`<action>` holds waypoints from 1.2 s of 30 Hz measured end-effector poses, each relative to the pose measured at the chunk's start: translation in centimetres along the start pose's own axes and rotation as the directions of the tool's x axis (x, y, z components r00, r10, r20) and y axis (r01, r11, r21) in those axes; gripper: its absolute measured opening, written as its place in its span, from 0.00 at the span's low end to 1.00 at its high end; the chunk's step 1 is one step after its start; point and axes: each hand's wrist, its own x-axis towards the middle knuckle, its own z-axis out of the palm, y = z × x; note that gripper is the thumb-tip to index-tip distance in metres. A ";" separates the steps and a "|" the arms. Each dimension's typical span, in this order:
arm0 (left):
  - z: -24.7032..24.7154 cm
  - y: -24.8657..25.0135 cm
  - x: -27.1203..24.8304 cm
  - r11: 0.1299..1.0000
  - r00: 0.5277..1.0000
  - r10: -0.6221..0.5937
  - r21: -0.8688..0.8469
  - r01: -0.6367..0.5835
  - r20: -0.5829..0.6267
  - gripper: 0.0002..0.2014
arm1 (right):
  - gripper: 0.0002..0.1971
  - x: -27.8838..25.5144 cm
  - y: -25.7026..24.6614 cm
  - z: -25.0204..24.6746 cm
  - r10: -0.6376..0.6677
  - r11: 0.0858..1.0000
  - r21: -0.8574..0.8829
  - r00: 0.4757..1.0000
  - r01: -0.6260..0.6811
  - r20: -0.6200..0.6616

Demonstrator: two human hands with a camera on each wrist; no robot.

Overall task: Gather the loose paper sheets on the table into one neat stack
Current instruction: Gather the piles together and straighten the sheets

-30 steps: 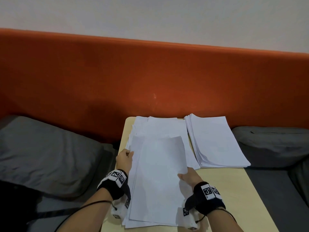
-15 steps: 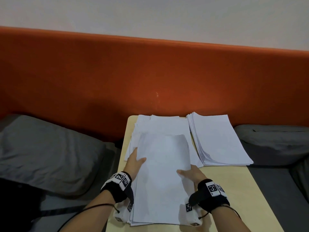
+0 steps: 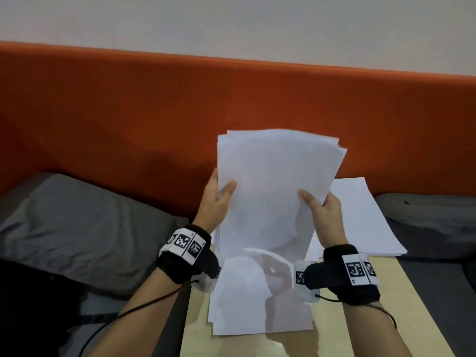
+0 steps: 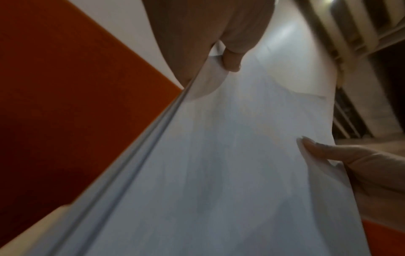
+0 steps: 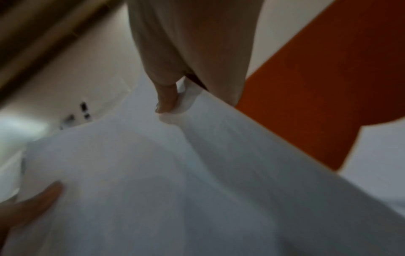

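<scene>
Pale wall [image 3: 231, 21] above orange panel [image 3: 103, 112]; grey cushions [image 3: 77, 228] flanked light wooden table [image 3: 334, 338].

neat stack [image 3: 360, 215] blocks right, bare table [image 3: 334, 331] nearside

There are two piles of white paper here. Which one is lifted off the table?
The bundle of sheets, gripped at its sides by the left hand and right hand, stands tilted up. The other pile lies flat on the table, far right.

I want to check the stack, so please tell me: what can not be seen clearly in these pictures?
- Head view: the lifted sheets hide the fingers behind them and part of the stack on the table.
- Wrist views: blurred; sheet edges cannot be counted.
- Lower sheets: whether they touch the table cannot be told.
</scene>
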 end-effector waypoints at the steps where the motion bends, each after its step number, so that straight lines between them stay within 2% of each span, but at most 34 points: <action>1: -0.1 0.8 0.3 0.999 0.999 0.047 -0.019 -0.047 0.001 0.15 | 0.06 -0.1 -1.0 0.2 -0.029 0.999 0.019 1.000 0.029 -0.005; 4: -0.2 2.2 0.5 0.993 0.994 0.106 -0.044 -0.106 -0.006 0.14 | 0.07 -0.4 -2.3 0.1 -0.075 0.997 0.036 0.997 0.075 0.002; 7: -0.5 1.0 0.3 0.995 0.997 0.072 -0.066 -0.074 -0.027 0.13 | 0.06 -0.8 -1.5 -0.1 0.007 1.000 0.023 1.000 -0.008 0.024; 9: -0.5 -1.2 -0.3 0.999 1.000 -0.014 -0.051 0.014 -0.013 0.12 | 0.08 -1.3 0.5 -0.3 0.132 0.989 -0.073 0.989 -0.126 0.074; 11: -0.5 -3.9 -1.6 0.985 0.985 -0.171 0.001 0.171 0.016 0.12 | 0.08 -1.7 3.1 -0.4 0.254 0.955 -0.182 0.962 -0.234 0.097; 13: -0.8 -7.1 -3.0 0.938 0.938 -0.328 0.157 0.310 0.108 0.12 | 0.09 -1.6 5.1 -0.9 0.298 0.934 -0.206 0.955 -0.291 0.003; 15: -1.7 -9.6 -4.4 0.841 0.832 -0.517 0.297 0.451 0.201 0.11 | 0.10 -0.8 6.2 -2.0 0.285 0.928 -0.205 0.947 -0.311 -0.146; 16: -2.2 -10.4 -5.1 0.791 0.767 -0.600 0.313 0.526 0.228 0.10 | 0.09 -0.4 6.6 -2.8 0.283 0.920 -0.216 0.935 -0.328 -0.215; 17: -2.9 -11.0 -5.6 0.753 0.722 -0.653 0.302 0.585 0.229 0.10 | 0.09 0.0 7.0 -3.7 0.288 0.907 -0.232 0.920 -0.351 -0.266; 18: -3.4 -11.4 -5.8 0.738 0.717 -0.670 0.278 0.615 0.194 0.11 | 0.11 0.3 7.6 -4.5 0.304 0.891 -0.246 0.904 -0.381 -0.301; 21: -4.5 -12.5 -5.2 0.755 0.834 -0.548 0.391 0.526 -0.062 0.12 | 0.11 0.3 9.3 -5.4 0.378 0.824 -0.343 0.889 -0.450 -0.258; 22: -4.6 -12.7 -4.8 0.730 0.854 -0.504 0.464 0.503 -0.133 0.11 | 0.09 0.0 10.2 -5.2 0.412 0.787 -0.405 0.885 -0.465 -0.215; 24: -4.4 -13.4 -4.1 0.661 0.858 -0.483 0.571 0.488 -0.175 0.12 | 0.04 -1.0 12.5 -4.4 0.499 0.689 -0.544 0.858 -0.479 -0.123; 26: -3.9 -14.3 -3.6 0.589 0.838 -0.528 0.650 0.480 -0.141 0.11 | 0.05 -2.0 14.7 -3.7 0.555 0.603 -0.650 0.829 -0.462 -0.075; 29: -3.5 -15.3 -3.1 0.526 0.784 -0.606 0.670 0.524 -0.138 0.21 | 0.11 -2.1 15.6 -3.2 0.573 0.560 -0.686 0.815 -0.464 -0.084; 32: -3.5 -15.6 -3.0 0.537 0.801 -0.574 0.659 0.527 -0.173 0.19 | 0.19 -1.8 15.2 -3.3 0.605 0.546 -0.683 0.792 -0.485 -0.078; 36: -3.2 -14.5 -3.0 0.596 0.841 -0.492 0.618 0.513 -0.224 0.17 | 0.20 -1.7 15.4 -3.5 0.624 0.537 -0.681 0.778 -0.499 -0.078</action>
